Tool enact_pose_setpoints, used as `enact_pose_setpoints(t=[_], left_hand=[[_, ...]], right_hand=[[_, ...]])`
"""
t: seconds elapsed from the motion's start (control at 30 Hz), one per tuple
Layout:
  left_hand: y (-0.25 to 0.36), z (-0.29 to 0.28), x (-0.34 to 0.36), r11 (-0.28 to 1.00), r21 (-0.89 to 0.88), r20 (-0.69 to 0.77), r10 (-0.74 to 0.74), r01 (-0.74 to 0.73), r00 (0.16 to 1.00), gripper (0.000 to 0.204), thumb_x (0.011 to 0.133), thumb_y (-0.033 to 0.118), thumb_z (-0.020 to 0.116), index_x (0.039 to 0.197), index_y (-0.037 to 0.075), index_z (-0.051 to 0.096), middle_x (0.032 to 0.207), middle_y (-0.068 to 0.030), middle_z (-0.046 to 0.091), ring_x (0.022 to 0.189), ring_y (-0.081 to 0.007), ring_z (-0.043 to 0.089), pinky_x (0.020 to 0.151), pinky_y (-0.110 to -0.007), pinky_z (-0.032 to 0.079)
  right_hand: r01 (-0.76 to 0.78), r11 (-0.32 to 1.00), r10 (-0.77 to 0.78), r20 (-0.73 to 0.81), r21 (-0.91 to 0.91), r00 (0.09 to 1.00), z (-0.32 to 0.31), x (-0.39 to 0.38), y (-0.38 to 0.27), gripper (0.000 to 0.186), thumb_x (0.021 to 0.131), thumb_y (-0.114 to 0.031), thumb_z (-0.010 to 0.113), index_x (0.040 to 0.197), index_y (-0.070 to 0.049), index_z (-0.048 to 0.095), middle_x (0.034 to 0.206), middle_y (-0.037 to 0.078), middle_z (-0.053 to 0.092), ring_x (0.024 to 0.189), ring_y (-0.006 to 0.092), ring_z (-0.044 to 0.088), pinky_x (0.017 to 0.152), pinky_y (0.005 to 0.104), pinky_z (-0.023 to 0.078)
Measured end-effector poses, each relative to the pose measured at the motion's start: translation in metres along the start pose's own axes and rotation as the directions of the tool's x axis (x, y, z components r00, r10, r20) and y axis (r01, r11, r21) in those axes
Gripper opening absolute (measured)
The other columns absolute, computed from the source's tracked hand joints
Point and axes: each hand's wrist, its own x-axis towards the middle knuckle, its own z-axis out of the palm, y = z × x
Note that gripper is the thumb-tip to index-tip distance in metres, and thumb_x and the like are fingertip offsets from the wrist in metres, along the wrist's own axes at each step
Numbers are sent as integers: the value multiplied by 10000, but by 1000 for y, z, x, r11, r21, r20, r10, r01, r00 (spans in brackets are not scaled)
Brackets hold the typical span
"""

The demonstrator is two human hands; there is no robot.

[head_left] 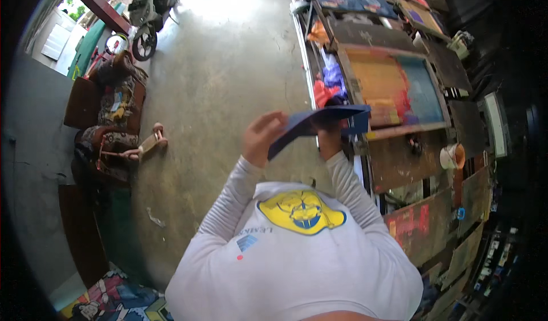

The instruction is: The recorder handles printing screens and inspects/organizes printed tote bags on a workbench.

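From where I stand, the person in the white long-sleeved shirt (302, 264) has both forearms stretched forward, and a dark blue sheet (297, 124) is up between the hands, in front of the chest. The left hand (264, 137) looks clamped on the sheet's left end, though motion blur softens its fingers. The right hand (329, 140) comes up against the near side, under the upper edge; its fingertips are tucked out of sight, so I can't tell whether they pinch the sheet or merely prop it. What matters most is how the sheet lies: its long axis runs crosswise from left to right, the left end sagging lower and the other reaching past the right hand toward the long workbench (399, 161). That makes the right hand the nearer one to the bench and to the paint-smeared framed panel (379, 84) on it. I can't make out whether the sheet's far tip touches the frame or hangs just short, nor whether it is cloth or something stiffer. A pale bucket (452, 156) sits farther right along the bench. Well off to the left, a small ride-on scooter (149, 145) stands by the patterned armchairs, and a motorbike (153, 12) is parked near the bright doorway, where glare washes out the floor.
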Motion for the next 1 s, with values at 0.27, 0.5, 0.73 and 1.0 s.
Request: enact_pose_setpoints(t=[0.27, 0.5, 0.73, 1.0], left_hand=[[15, -53, 47, 336, 834, 274, 437, -438, 857, 282, 768, 162, 816, 990, 39, 693, 891, -97, 682, 702, -187, 663, 673, -265, 534], [51, -118, 110, 434, 848, 161, 336, -304, 928, 108, 808, 141, 745, 872, 60, 714, 830, -103, 685, 693, -239, 692, 649, -334, 553], [79, -153, 152, 429, 848, 287, 125, -312, 950, 209, 826, 105, 717, 1030, 59, 725, 964, -125, 727, 748, -246, 708, 695, -304, 572], [102, -162, 177, 284, 842, 391, 266, -459, 881, 219, 847, 202, 676, 1045, 136, 743, 1131, -83, 703, 1051, -298, 641, 922, -383, 517]], right_hand=[[-54, 997, 57, -64, 54, 996, 74, 31, 7, 129, 811, -52, 750, 912, -11, 682, 823, 49, 688, 751, 153, 641, 708, 324, 520], [63, 995, -75, -166, -76, 983, 128, 79, -10, 148, 811, -55, 740, 934, -6, 674, 851, 46, 699, 767, 154, 648, 715, 301, 506], [117, 950, -177, -188, -290, 966, 185, 99, -34, 137, 836, -95, 724, 900, 10, 665, 827, 95, 704, 729, 148, 650, 666, 305, 498], [-44, 936, -13, -159, -349, 987, 222, 103, -7, 154, 826, -62, 707, 947, 24, 667, 800, 72, 692, 620, 142, 632, 577, 292, 510]])
